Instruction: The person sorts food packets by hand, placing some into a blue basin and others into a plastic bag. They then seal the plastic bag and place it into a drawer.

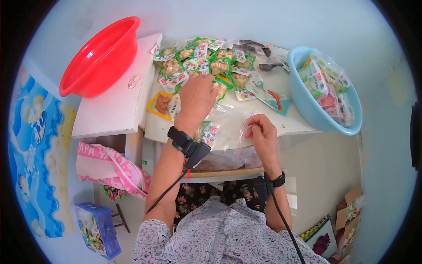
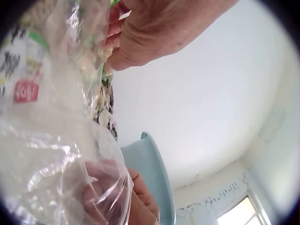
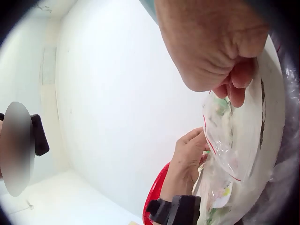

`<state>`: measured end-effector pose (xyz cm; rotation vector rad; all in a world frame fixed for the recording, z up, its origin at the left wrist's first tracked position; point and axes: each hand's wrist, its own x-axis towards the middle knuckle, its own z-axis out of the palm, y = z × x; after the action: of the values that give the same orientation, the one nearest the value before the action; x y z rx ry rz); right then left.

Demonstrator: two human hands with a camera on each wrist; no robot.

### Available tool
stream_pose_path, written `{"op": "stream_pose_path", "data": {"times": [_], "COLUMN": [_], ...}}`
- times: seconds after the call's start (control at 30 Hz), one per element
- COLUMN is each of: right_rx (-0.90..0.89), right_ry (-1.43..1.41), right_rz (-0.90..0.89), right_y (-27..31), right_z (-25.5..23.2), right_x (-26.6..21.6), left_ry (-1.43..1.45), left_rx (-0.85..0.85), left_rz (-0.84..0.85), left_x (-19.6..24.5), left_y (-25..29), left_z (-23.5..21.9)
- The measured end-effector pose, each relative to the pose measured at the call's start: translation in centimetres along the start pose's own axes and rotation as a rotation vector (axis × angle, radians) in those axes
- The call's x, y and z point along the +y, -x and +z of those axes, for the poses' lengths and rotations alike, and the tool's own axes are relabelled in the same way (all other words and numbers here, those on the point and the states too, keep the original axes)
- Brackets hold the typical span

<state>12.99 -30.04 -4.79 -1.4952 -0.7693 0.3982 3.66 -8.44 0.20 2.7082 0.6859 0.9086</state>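
Note:
On the white table, a pile of green-edged food packets (image 1: pixel 220 67) with pale brown contents lies under and around my left hand (image 1: pixel 196 102). The fingers of that hand curl at a green-edged packet, mostly hidden behind the hand. Lower right, my right hand (image 1: pixel 263 138) pinches the edge of a clear zip bag (image 1: pixel 228 116) between thumb and fingers. A red line runs along the bag's mouth, and it lies across the table's front. One packet (image 1: pixel 210 134) with white and red print shows at the bag, below the left wrist.
A red basin (image 1: pixel 103 59) stands at the left on a white surface (image 1: pixel 116 108). At the right, a light blue basin (image 1: pixel 303 108) holds several packets. A yellow-edged packet (image 1: pixel 161 105), a teal packet (image 1: pixel 269 97) and dark packets (image 1: pixel 255 47) lie around the pile. A pink towel (image 1: pixel 110 167) hangs lower left.

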Motion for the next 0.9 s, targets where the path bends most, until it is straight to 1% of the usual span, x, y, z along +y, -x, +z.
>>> {"op": "stream_pose_path", "data": {"times": [0.07, 0.17, 0.27, 0.37, 0.4, 0.47, 0.57, 0.67, 0.7, 0.77, 0.8, 0.83, 0.9], "right_rx": [-0.001, -0.023, -0.030, -0.027, -0.027, -0.027, -0.022, 0.037, 0.087, 0.192, 0.206, 0.220, 0.210], "right_ry": [-0.041, -0.019, -0.043, -0.034, -0.052, -0.084, -0.114, -0.218, -0.261, -0.351, -0.279, -0.206, -0.022], "right_rz": [0.008, 0.081, 0.045, 0.050, 0.054, 0.065, 0.070, 0.065, 0.021, -0.064, -0.131, -0.192, -0.319], "right_y": [0.0, 0.2, 0.5, 0.5, 0.5, 0.7, 0.7, 0.6, 0.8, 1.5, 1.7, 2.1, 3.3], "right_z": [-0.2, -0.5, -0.4, -0.5, -0.5, -0.5, -0.6, -0.3, -0.1, 0.3, 0.5, 0.7, 0.6], "right_x": [0.0, -1.0, -0.9, -0.8, -0.8, -0.6, -0.5, -0.3, -0.7, -2.3, -3.4, -4.5, -5.1], "left_ry": [-0.033, -0.123, -0.183, -0.145, -0.088, 0.033, 0.438, 1.003, 1.182, 1.373, 1.467, 1.508, 1.601], "left_rx": [-0.137, -0.149, -0.312, -0.308, -0.221, -0.054, 0.083, 0.282, 0.277, 0.229, 0.200, 0.169, 0.070], "left_rz": [-0.075, -0.057, -0.090, -0.137, -0.107, -0.048, -0.128, -0.108, -0.160, -0.309, -0.386, -0.402, -0.468], "left_x": [1.2, 1.7, 1.6, 1.7, 1.7, 1.6, 2.1, 3.5, 4.3, 5.9, 6.6, 7.4, 9.5], "left_y": [-0.2, 0.0, -0.9, -1.4, -1.3, -0.8, -1.0, -1.8, -1.5, -0.1, 0.6, 1.6, 4.3], "left_z": [0.8, 1.8, 1.5, 1.3, 1.2, 1.1, 0.2, -2.0, -3.4, -5.1, -5.4, -5.4, -4.3]}}
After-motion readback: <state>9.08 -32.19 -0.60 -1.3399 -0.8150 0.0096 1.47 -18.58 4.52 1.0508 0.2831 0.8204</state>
